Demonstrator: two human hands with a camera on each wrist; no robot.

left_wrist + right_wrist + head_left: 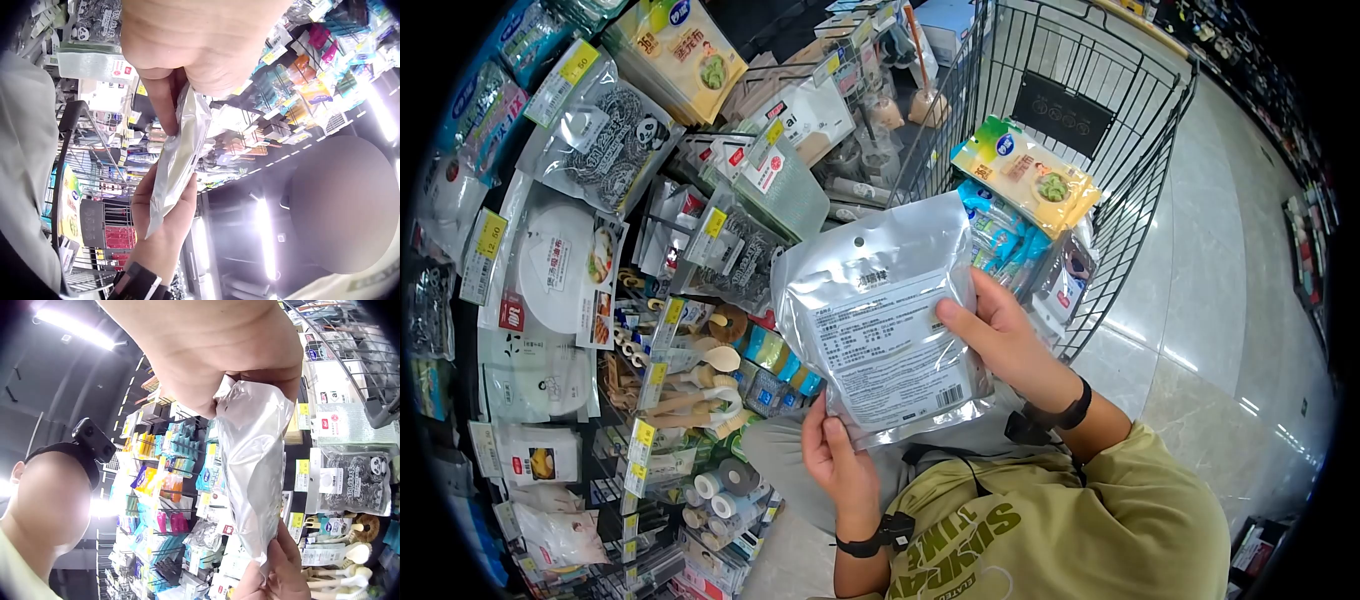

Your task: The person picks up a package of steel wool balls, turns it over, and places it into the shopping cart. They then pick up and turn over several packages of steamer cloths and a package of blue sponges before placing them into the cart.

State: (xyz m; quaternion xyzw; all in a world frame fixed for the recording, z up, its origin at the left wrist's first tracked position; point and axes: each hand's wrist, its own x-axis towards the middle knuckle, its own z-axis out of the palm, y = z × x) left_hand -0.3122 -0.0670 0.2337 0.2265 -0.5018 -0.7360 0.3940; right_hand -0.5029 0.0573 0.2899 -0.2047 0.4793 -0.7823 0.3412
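A silver foil pouch (880, 330) is held up between both hands, its side with printed text and a barcode facing the head camera. The left hand (840, 465) pinches its lower left corner, thumb on the printed side. At the pouch's right edge, the right hand (1000, 335) grips with the thumb on the front and the other fingers behind. Seen edge-on in the left wrist view, the pouch (181, 150) looks thin and slightly bulging. The right wrist view shows its shiny foil (253, 462) between the two hands.
A wire shopping cart (1145, 190) stands at the upper right, holding yellow packets (1030, 175), blue packs and a dark box. Racks of hanging goods fill the left, with mesh scourers (605, 140) and wooden utensils (700, 395). Tiled floor (1210, 300) lies beyond the cart.
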